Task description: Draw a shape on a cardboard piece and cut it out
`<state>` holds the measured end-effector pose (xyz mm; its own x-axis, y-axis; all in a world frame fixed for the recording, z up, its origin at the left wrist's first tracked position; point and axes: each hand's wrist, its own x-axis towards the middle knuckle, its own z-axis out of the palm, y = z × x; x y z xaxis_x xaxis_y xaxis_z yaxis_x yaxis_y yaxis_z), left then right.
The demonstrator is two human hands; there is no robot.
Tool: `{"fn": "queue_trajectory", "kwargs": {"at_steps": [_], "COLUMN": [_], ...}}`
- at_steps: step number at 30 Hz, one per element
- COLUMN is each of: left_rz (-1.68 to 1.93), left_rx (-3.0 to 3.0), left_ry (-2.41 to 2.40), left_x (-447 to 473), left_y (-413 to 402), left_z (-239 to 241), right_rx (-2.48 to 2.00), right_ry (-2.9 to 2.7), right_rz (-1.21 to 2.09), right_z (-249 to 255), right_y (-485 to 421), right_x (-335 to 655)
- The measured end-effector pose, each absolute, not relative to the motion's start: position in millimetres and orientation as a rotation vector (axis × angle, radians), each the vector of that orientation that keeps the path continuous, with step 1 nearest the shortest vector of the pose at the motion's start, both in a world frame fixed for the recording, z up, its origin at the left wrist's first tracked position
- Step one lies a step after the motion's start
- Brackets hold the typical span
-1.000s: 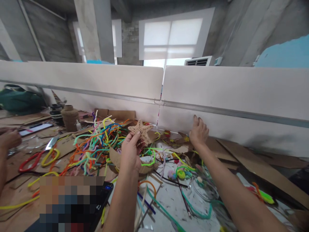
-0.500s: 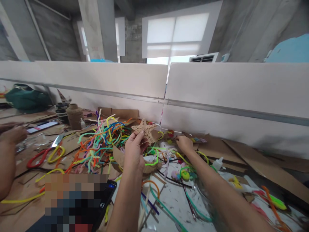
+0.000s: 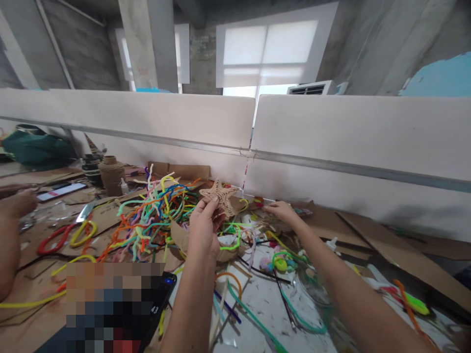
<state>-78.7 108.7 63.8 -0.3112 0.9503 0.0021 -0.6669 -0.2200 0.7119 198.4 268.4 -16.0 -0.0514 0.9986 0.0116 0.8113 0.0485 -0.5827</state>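
My left hand (image 3: 208,215) is closed on a star wrapped in tan twine (image 3: 220,197), held up by its lower points with the thumb across its front. To the right, my right hand (image 3: 282,212) reaches over the cluttered far part of the table, fingers drawn together and pointing left; anything between them is too small to make out. Beneath the hands lie a curved piece of cardboard (image 3: 230,252), a bright green pipe cleaner (image 3: 238,238) and small pompoms (image 3: 280,264). Left of the star rises a tangled heap of coloured pipe cleaners (image 3: 147,215).
A white partition (image 3: 331,132) closes off the back. On the left are a twine-wrapped bottle (image 3: 112,174), red-and-yellow-handled scissors (image 3: 83,230), a phone (image 3: 62,191) and another person's hand (image 3: 18,203). Cardboard sheets (image 3: 397,245) and a glue bottle (image 3: 331,244) lie right.
My right hand has shifted slightly, its fingers now stretching further left than the earlier, more curled fist. The star stays in my left hand, nearly still. The view has drifted a little.
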Motion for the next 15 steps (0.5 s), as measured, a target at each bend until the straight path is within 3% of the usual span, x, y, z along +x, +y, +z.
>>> {"fn": "queue_trajectory", "kwargs": {"at_steps": [7,15], "left_rz": [1.777,1.777], "left_rx": [0.525,0.485], "left_ry": [0.748,0.749], "left_x": [-78,-80], "left_y": [109,110], "left_z": [64,66], "right_rx": [-1.592,-1.344], "right_ry": [-1.881,-1.735], "right_rz": [0.971,0.952], "right_z": [-40,-20], "right_y": [293,337], "right_x": [107,102]}}
